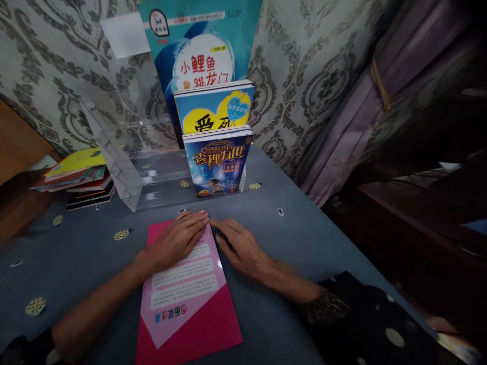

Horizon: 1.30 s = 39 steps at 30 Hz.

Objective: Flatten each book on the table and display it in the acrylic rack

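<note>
A pink book (186, 304) lies flat on the grey-blue tablecloth (304, 238), its back cover up. My left hand (177, 241) rests flat on the book's far end, fingers stretched out and together. My right hand (239, 246) lies beside the book's right far edge, fingers extended with their tips at the book's corner; whether they curl under the edge I cannot see. Just beyond the hands stands a clear acrylic rack (125, 167) holding three upright books: a dark blue one (216, 162) in front, a yellow-and-blue one (215, 106) behind it, and a tall teal one (198, 45) at the back.
A stack of books (79, 177) lies at the far left beside the rack. Patterned wallpaper (304, 76) backs the table. A tied purple curtain (361, 111) hangs at the right, past the table's edge. Dark spotted fabric (373, 324) covers the near right corner.
</note>
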Each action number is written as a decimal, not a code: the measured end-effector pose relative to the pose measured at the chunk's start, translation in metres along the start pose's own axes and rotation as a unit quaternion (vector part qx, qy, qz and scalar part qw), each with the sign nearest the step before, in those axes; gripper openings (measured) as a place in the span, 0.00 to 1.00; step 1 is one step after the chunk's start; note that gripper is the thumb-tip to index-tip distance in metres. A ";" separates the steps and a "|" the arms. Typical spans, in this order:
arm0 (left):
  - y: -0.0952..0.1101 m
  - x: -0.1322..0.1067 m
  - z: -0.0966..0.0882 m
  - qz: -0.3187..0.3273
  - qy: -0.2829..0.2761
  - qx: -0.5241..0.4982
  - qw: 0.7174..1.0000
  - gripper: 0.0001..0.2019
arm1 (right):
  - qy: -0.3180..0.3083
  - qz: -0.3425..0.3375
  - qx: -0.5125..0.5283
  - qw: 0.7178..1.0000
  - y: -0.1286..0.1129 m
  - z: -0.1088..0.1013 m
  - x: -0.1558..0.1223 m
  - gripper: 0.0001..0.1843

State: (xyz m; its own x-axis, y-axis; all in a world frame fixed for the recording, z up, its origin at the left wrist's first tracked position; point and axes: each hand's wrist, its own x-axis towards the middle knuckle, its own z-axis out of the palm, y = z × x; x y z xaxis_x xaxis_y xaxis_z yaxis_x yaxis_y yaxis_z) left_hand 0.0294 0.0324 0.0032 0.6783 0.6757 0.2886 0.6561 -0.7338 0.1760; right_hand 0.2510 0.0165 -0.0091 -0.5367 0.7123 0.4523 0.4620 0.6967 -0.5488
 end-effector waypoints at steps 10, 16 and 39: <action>0.020 -0.011 -0.008 0.035 -0.019 0.002 0.999 0.18 | 0.012 0.024 0.064 0.998 0.005 -0.002 -0.002 0.27; 0.034 -0.017 -0.013 0.047 -0.026 -0.014 0.998 0.18 | -0.014 0.002 0.080 0.997 0.003 -0.002 -0.001 0.26; 0.098 -0.051 -0.020 0.139 -0.061 -0.002 0.988 0.18 | -0.036 -0.042 0.016 0.998 0.007 0.002 0.002 0.16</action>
State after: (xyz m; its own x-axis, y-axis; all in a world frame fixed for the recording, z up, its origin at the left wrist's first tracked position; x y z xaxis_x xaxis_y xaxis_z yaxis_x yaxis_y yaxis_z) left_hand 0.0524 -0.0750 0.0251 0.8672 0.4506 0.2117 0.4372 -0.8927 0.1092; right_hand 0.2511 0.0226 -0.0132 -0.6223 0.6431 0.4463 0.3912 0.7494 -0.5343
